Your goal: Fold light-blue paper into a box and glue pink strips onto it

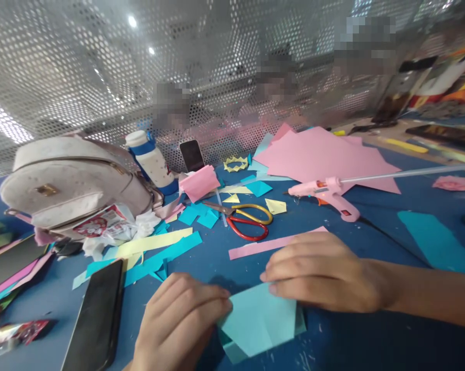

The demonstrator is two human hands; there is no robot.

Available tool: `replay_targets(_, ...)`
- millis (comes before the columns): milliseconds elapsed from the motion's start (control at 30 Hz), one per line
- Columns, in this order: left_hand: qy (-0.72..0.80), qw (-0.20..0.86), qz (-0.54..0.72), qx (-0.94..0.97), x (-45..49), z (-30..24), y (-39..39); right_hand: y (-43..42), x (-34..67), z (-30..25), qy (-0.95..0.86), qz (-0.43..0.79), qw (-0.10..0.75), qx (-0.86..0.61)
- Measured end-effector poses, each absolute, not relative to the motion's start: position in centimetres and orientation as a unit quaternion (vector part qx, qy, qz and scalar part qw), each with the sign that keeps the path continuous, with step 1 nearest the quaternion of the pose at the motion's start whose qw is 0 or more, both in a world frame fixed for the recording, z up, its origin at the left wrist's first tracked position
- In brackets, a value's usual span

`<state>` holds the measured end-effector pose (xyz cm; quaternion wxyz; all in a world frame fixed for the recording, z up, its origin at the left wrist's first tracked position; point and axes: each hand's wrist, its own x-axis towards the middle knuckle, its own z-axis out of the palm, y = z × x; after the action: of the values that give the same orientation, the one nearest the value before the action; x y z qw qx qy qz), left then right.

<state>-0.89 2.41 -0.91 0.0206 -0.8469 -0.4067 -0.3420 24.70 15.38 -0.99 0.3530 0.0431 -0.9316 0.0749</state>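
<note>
A folded sheet of light turquoise paper (pixel 261 317) lies low in front of me on the blue table. My left hand (pixel 182 314) grips its left edge, the fingers curled together and the thumb out of sight. From the right, my right hand (pixel 317 270) pinches the paper's upper right edge. Folded flaps show along the lower side of the sheet. Just beyond the hands lies a narrow pink paper strip (pixel 273 243). Scissors (pixel 248 219) with one yellow and one red handle loop rest behind that strip.
A pink glue gun (pixel 327 193) with its cord lies right of the scissors, before pink paper sheets (pixel 325 154). Leftward are a dark phone (pixel 95 314), paper scraps (pixel 196 214), a pale backpack (pixel 70 175) and a bottle (pixel 151 162). A perforated metal panel (pixel 112 67) stands behind.
</note>
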Motion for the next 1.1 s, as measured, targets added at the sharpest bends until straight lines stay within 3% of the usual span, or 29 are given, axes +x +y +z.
replay_targets(167,-0.41,0.144,-0.36,-0.825,0.1,-2.3,0.9,15.1,25.0,-0.4,-0.929,-0.048,0.342,0.13)
replay_targets(433,-0.348,0.213,-0.335,-0.85,-0.4,-3.5,1.4,14.9,24.6,-1.7,-0.908,-0.088,0.367,0.184)
replay_targets(633,-0.352,0.138,-0.333,-0.864,-0.8,-3.6,1.5,15.0,24.4,-2.1,-0.91,-0.067,0.365,0.186)
replay_targets(767,-0.388,-0.004,-0.387,-0.836,-1.0,-3.6,1.9,15.3,24.3,-2.3,-0.912,-0.042,0.363,0.184)
replay_targets(900,-0.434,-0.134,-0.329,-0.828,-1.4,-3.8,2.1,15.3,24.2,-2.4,-0.913,-0.023,0.364,0.182)
replay_targets(1100,-0.406,-0.13,-0.304,-0.852,-1.8,-4.5,2.2,15.0,24.6,-2.2,-0.934,0.054,0.326,0.133)
